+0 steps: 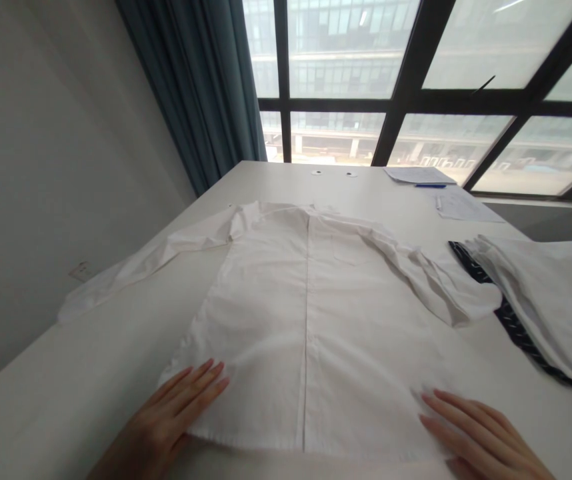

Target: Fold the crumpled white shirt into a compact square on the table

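Observation:
A white long-sleeved shirt [266, 320] lies spread front side up, its hem nearest me and its collar end far off. The button placket runs down its middle, and a chest pocket shows at the upper right. One sleeve stretches out to the left; the other is bent and bunched on the right. My left hand [171, 413] rests flat on the lower left corner of the shirt, fingers extended. At the lower right corner lies my right hand [476, 433], its fingers stretched out over the cloth and slightly blurred. Neither hand grips anything.
The shirt is on a white table [166, 353]. Folded white cloth [556, 287] lies at right on a black patterned piece [521, 333]. Papers [419, 175] and a blue pen [430, 186] sit at the far right. Beyond are a blue curtain [206, 87] and windows; a wall borders the left.

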A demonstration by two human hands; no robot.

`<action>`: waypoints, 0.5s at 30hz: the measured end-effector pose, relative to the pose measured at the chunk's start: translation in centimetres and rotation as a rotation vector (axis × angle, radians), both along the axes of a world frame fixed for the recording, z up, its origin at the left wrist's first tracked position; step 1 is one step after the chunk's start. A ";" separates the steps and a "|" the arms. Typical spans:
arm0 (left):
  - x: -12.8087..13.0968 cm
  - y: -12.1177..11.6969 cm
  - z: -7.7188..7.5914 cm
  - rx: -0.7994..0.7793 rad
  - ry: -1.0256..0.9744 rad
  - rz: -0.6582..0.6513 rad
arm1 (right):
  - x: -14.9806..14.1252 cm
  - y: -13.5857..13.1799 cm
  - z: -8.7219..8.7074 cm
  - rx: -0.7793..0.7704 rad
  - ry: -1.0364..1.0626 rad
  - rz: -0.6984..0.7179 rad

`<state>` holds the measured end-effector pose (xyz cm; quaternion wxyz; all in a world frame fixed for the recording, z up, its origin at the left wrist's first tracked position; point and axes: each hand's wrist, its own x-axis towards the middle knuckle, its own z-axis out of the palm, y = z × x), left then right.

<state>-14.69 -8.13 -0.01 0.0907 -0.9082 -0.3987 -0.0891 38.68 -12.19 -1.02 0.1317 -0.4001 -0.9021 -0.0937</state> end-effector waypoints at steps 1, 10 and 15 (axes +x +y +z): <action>1.0 0.0 0.0 -0.011 -0.013 -0.020 | -0.6 0.2 0.2 -0.002 -0.006 0.027; 6.9 0.5 1.0 -0.058 -0.161 -0.230 | -5.2 1.5 2.7 -0.005 0.012 0.208; 7.3 -0.2 2.1 -0.084 -0.129 -0.241 | -5.6 1.4 3.1 -0.015 0.050 0.219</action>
